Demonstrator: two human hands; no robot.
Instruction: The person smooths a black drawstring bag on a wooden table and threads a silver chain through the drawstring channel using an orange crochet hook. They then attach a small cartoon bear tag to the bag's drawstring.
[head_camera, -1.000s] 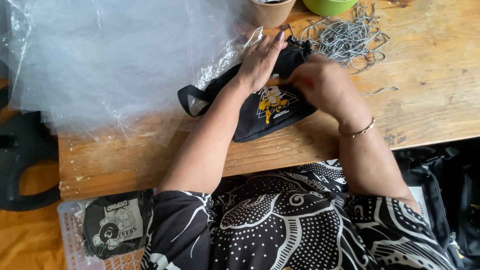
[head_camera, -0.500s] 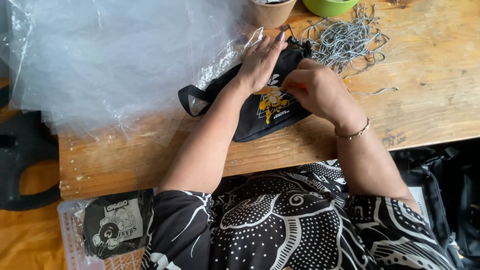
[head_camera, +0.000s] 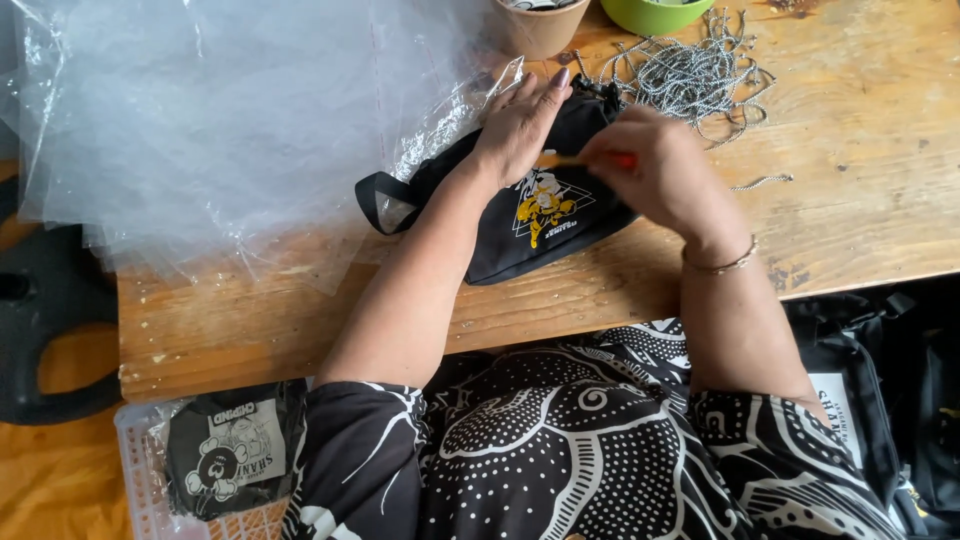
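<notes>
Working from the near edge outward: we see a bagged black pouch (head_camera: 235, 455) in a pale plastic crate (head_camera: 135, 470) below the wooden table (head_camera: 300, 320), at our lower left, well apart from both hands.

On the table lies 1 black waist pouch (head_camera: 545, 215) with a yellow print on its front and a webbing loop at its left end. Our left hand (head_camera: 520, 125) lies flat on the pouch's upper left part, fingers spread and extended, pinning the fabric. Our right hand (head_camera: 665, 170) is curled narrow over the pouch's right end, pinching a small orange-red tool (head_camera: 622, 160); its tip is hidden, so we cannot tell what kind of tool it is.

Judgement on technique: the left palm should keep the fabric taut and still near the work point, with its fingers clear of the tool's tip. The right hand should make short, controlled moves, since the top of the pouch is crowded.

Left of the pouch, a heap of clear plastic bags (head_camera: 220, 120) touches it. Farther back, a pile of metal ball chains (head_camera: 690, 75) lies just beyond the right hand, beside a brown cup (head_camera: 540, 28) and a green bowl (head_camera: 655, 15).
</notes>
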